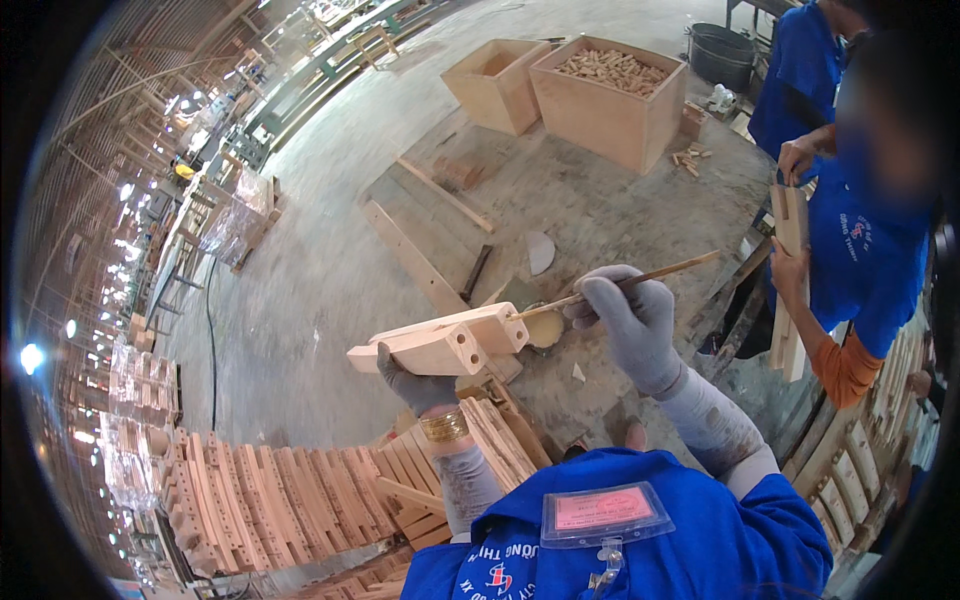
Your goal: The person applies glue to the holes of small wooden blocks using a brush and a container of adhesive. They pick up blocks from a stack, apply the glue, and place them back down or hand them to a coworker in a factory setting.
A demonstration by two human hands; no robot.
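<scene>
My left hand (412,385), in a grey glove with a gold bangle at the wrist, holds up two pale wooden parts (440,343) stacked together, their drilled ends facing me. My right hand (630,320), also gloved in grey, grips a thin wooden stick (640,279). The stick's tip touches the end of the upper wooden part, right above a small round container (546,328) on the bench.
Rows of similar wooden parts (290,495) are stacked below my left arm. Two open wooden crates (600,105) stand at the back, one full of small dowels. A person in blue (850,250) at right holds wooden pieces. A black tub (720,55) sits behind.
</scene>
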